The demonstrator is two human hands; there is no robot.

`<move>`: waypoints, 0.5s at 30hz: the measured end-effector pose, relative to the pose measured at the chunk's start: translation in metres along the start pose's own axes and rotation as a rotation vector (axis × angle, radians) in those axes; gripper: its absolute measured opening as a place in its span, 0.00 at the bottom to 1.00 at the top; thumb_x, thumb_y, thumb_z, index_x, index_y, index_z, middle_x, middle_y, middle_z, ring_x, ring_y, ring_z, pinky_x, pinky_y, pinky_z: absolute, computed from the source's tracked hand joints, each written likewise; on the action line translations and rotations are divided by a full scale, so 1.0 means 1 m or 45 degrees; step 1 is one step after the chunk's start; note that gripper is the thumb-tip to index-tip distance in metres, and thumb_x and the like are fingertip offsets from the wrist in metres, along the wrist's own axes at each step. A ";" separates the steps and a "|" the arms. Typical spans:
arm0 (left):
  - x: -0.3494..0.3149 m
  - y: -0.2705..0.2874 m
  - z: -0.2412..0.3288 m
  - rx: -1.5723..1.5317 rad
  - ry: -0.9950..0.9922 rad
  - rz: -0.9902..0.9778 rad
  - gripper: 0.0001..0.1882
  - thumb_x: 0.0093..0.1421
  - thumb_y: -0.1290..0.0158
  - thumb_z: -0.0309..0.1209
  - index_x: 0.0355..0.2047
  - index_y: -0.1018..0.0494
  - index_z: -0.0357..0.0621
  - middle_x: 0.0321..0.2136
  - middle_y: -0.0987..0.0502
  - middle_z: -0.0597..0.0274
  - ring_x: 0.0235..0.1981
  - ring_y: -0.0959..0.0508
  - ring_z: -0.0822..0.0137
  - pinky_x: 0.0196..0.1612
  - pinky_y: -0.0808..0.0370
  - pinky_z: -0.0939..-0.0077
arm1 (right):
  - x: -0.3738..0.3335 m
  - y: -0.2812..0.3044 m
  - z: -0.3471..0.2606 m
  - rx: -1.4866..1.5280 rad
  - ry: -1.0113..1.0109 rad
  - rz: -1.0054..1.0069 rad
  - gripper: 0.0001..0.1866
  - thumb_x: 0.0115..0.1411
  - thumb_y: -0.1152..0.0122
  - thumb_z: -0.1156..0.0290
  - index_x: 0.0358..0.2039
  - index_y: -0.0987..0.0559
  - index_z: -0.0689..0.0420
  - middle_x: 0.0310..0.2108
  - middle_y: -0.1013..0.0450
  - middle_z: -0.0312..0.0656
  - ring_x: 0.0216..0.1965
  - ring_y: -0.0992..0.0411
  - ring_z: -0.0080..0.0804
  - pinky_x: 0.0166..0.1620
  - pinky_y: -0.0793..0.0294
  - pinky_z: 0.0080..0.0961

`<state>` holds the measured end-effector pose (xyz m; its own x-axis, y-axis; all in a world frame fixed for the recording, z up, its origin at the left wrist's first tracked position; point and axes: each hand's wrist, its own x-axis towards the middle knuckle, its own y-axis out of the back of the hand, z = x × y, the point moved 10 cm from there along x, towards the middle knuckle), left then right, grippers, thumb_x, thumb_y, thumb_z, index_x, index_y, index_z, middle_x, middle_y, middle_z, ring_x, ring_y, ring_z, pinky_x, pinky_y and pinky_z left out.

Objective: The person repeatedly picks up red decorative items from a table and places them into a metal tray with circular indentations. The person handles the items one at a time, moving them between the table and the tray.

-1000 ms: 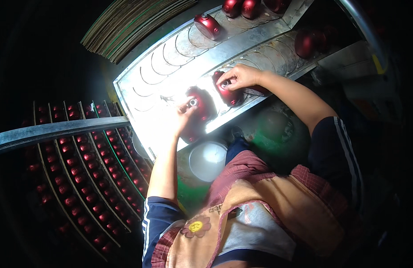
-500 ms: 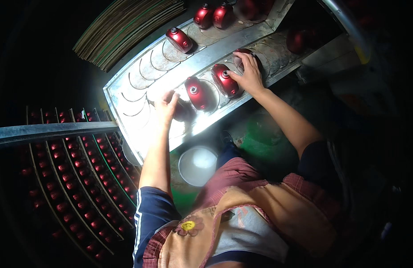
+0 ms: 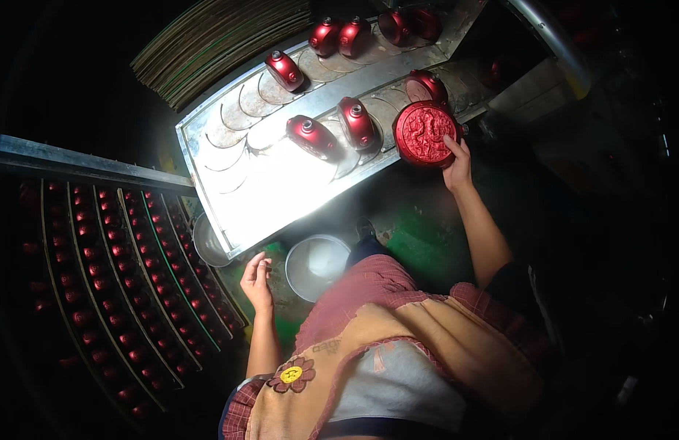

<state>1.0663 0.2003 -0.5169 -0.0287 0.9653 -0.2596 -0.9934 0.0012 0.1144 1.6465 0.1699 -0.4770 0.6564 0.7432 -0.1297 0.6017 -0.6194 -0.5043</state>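
Observation:
My right hand grips a round, flat red bottle by its edge, thumb on its face. That face carries a raised relief and is turned up, above the front edge of the metal tray. My left hand hangs lower, off the tray, with loosely bent fingers and nothing visible in them. Two glossy red bottles, one further left and one nearer the middle, stand in the tray's front row with their necks up. Another red bottle stands behind the held one.
More red bottles stand in the tray's back row. A pale bucket sits below the tray, with a metal basin by its left corner. Racks of many red bottles fill the left. Stacked thin slats lie beyond the tray.
My right hand has lifted a red bottle from the tray and tilted its relief face up. My left hand has drawn back from the tray toward my body.

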 end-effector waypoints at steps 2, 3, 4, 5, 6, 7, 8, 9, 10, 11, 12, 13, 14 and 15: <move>-0.036 0.033 -0.049 -0.159 0.281 0.064 0.12 0.66 0.48 0.28 0.46 0.22 0.37 0.35 0.20 0.62 0.29 0.28 0.80 0.28 0.33 0.87 | -0.066 -0.020 0.024 0.432 -0.449 -0.096 0.26 0.64 0.46 0.64 0.61 0.34 0.59 0.52 0.29 0.48 0.52 0.28 0.39 0.58 0.30 0.35; -0.051 0.043 -0.066 -0.222 0.337 0.070 0.13 0.66 0.49 0.30 0.47 0.23 0.37 0.33 0.20 0.64 0.28 0.27 0.79 0.28 0.32 0.87 | -0.102 -0.032 0.046 0.546 -0.614 -0.076 0.27 0.64 0.47 0.60 0.61 0.33 0.59 0.52 0.28 0.49 0.51 0.27 0.41 0.55 0.28 0.36; -0.066 0.053 -0.079 -0.237 0.382 0.075 0.13 0.66 0.49 0.30 0.47 0.23 0.37 0.33 0.20 0.64 0.28 0.27 0.79 0.28 0.32 0.87 | -0.138 -0.052 0.070 0.669 -0.770 -0.120 0.27 0.65 0.48 0.57 0.61 0.32 0.58 0.51 0.28 0.50 0.50 0.27 0.43 0.53 0.26 0.36; -0.077 0.062 -0.092 -0.243 0.437 0.084 0.14 0.66 0.49 0.31 0.48 0.23 0.37 0.33 0.20 0.64 0.28 0.27 0.78 0.28 0.32 0.87 | -0.186 -0.088 0.097 0.965 -1.128 -0.285 0.27 0.64 0.48 0.56 0.59 0.31 0.58 0.50 0.28 0.51 0.49 0.27 0.45 0.49 0.24 0.36; -0.086 0.071 -0.102 -0.264 0.488 0.080 0.14 0.66 0.49 0.31 0.48 0.24 0.37 0.33 0.20 0.64 0.28 0.26 0.78 0.28 0.31 0.87 | -0.237 -0.122 0.114 1.258 -1.491 -0.451 0.27 0.64 0.47 0.55 0.58 0.29 0.59 0.49 0.28 0.52 0.48 0.27 0.46 0.45 0.22 0.36; -0.095 0.083 -0.108 -0.263 0.525 0.104 0.15 0.66 0.49 0.32 0.49 0.24 0.38 0.33 0.20 0.64 0.28 0.26 0.78 0.28 0.30 0.86 | -0.273 -0.139 0.133 1.349 -1.601 -0.435 0.27 0.64 0.47 0.54 0.57 0.29 0.60 0.47 0.28 0.53 0.47 0.27 0.47 0.42 0.22 0.36; -0.100 0.095 -0.111 -0.259 0.533 0.106 0.15 0.66 0.49 0.33 0.49 0.25 0.38 0.34 0.20 0.64 0.28 0.26 0.77 0.29 0.30 0.85 | -0.304 -0.152 0.153 1.404 -1.716 -0.372 0.28 0.63 0.47 0.53 0.56 0.29 0.61 0.46 0.28 0.55 0.45 0.27 0.48 0.39 0.21 0.35; -0.105 0.108 -0.112 -0.261 0.534 0.102 0.16 0.66 0.49 0.33 0.50 0.25 0.38 0.34 0.21 0.65 0.28 0.25 0.77 0.29 0.30 0.85 | -0.316 -0.162 0.169 1.334 -1.639 -0.401 0.27 0.63 0.47 0.53 0.55 0.28 0.61 0.46 0.28 0.56 0.45 0.27 0.47 0.39 0.21 0.33; -0.113 0.123 -0.114 -0.265 0.555 0.111 0.17 0.66 0.49 0.34 0.51 0.26 0.38 0.34 0.21 0.65 0.28 0.25 0.77 0.29 0.29 0.84 | -0.328 -0.169 0.186 1.222 -1.575 -0.383 0.27 0.63 0.48 0.53 0.55 0.28 0.61 0.46 0.28 0.57 0.44 0.27 0.47 0.38 0.21 0.31; -0.118 0.138 -0.116 -0.277 0.568 0.143 0.17 0.66 0.49 0.34 0.51 0.26 0.37 0.34 0.21 0.65 0.28 0.25 0.77 0.29 0.29 0.84 | -0.342 -0.173 0.196 1.139 -1.596 -0.383 0.27 0.63 0.47 0.52 0.54 0.28 0.62 0.46 0.28 0.57 0.42 0.27 0.46 0.36 0.21 0.28; -0.125 0.155 -0.116 -0.290 0.557 0.173 0.17 0.66 0.49 0.34 0.51 0.26 0.38 0.34 0.21 0.65 0.29 0.25 0.77 0.29 0.29 0.85 | -0.361 -0.184 0.201 1.206 -1.681 -0.443 0.28 0.63 0.47 0.52 0.52 0.28 0.63 0.45 0.29 0.58 0.39 0.26 0.44 0.35 0.21 0.26; -0.133 0.174 -0.116 -0.248 0.552 0.226 0.17 0.66 0.49 0.35 0.51 0.26 0.39 0.35 0.20 0.66 0.30 0.25 0.77 0.29 0.29 0.85 | -0.376 -0.182 0.214 1.191 -1.818 -0.257 0.28 0.62 0.46 0.51 0.52 0.28 0.64 0.45 0.29 0.58 0.38 0.26 0.44 0.33 0.21 0.25; -0.142 0.188 -0.119 -0.244 0.565 0.264 0.17 0.66 0.49 0.35 0.51 0.25 0.39 0.35 0.20 0.66 0.30 0.25 0.78 0.29 0.29 0.85 | -0.387 -0.182 0.220 1.203 -1.925 -0.164 0.29 0.62 0.45 0.51 0.51 0.28 0.66 0.44 0.29 0.58 0.36 0.25 0.43 0.32 0.21 0.25; -0.151 0.204 -0.121 -0.252 0.566 0.322 0.16 0.66 0.49 0.35 0.51 0.25 0.40 0.35 0.20 0.66 0.30 0.24 0.79 0.29 0.28 0.86 | -0.395 -0.196 0.215 1.295 -1.994 -0.337 0.32 0.61 0.44 0.50 0.53 0.30 0.68 0.43 0.29 0.58 0.35 0.25 0.43 0.31 0.21 0.26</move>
<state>0.8543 0.0231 -0.5704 -0.2704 0.7256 -0.6328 -0.9502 -0.3071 0.0539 1.1715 0.0521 -0.5105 -0.7010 0.6732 -0.2354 -0.2435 -0.5362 -0.8082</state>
